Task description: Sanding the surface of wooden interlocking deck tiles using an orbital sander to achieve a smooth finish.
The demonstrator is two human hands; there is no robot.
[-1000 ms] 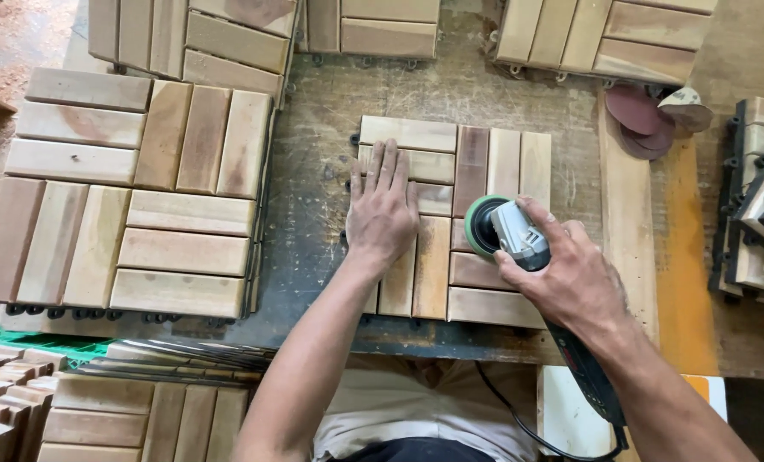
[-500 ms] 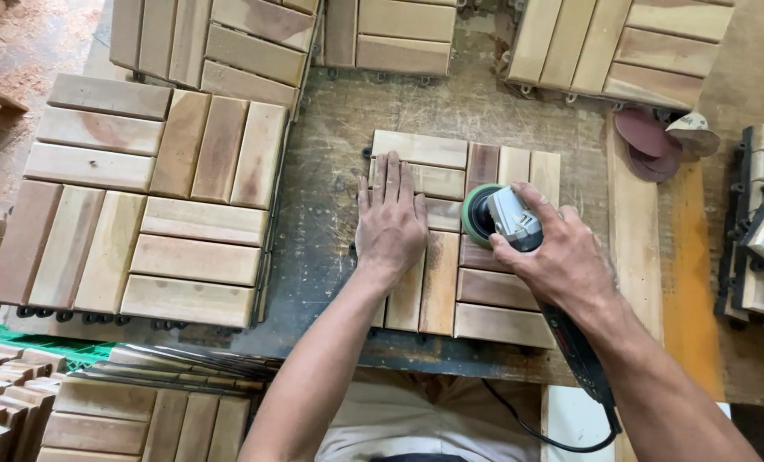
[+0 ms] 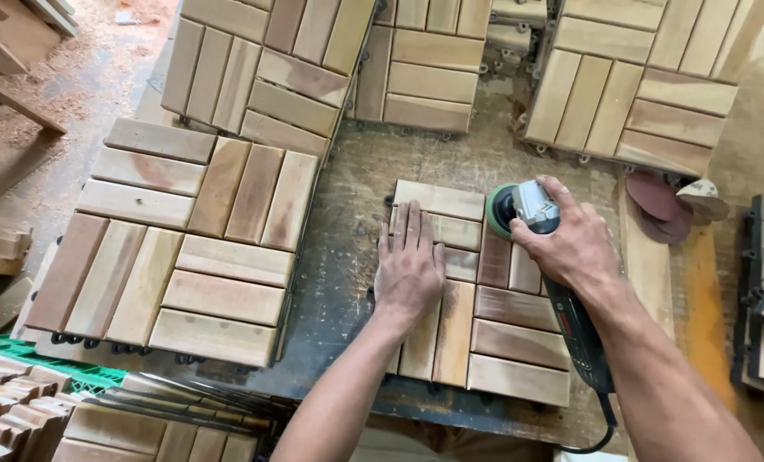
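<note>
Sander [image 3: 527, 208] sits in right hand [image 3: 570, 244] grip; left hand [image 3: 409, 269] flat on tile [image 3: 501, 329].

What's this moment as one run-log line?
left hand: flat on square slatted wooden tile | right hand: grip shut on grey green-padded sander

A worn, stained surface [image 3: 348, 257] is seen from above, scuffed grey and dusted with sawdust. A slatted wooden tile [image 3: 484, 334] is laid flat near its front edge. A larger block of joined tiles [image 3: 185, 248] is set to the left, and further tiles [image 3: 424, 77] are stacked along the back. At the right, a wooden plank [image 3: 647, 265] is laid, with reddish sanding discs [image 3: 655, 201] placed at its far end.
</note>
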